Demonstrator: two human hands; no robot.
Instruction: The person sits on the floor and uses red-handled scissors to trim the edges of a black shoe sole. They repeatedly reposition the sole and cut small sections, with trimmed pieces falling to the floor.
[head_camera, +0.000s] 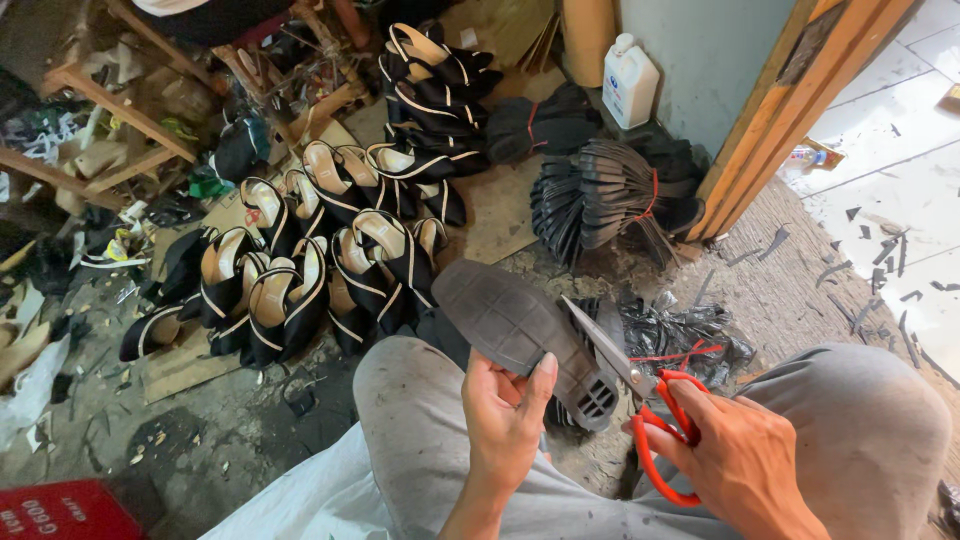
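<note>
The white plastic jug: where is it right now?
In the head view the white plastic jug stands top centre-right against the grey-green wall, just above the tied bundle of black soles.

Sole (510, 325) left of scissors (640, 400); shoe pile (330, 250) behind; strap bundle (600, 195) behind-right; jug (630, 80) farthest.

Matt rubber sole (515, 325) — steel-bladed scissors (640, 405)

Left hand (505, 415) grips a dark shoe sole (520, 335); right hand (735, 455) holds red-handled scissors (640, 400) — blades at the sole's edge. Black-and-tan shoes (330, 250) piled beyond.
</note>
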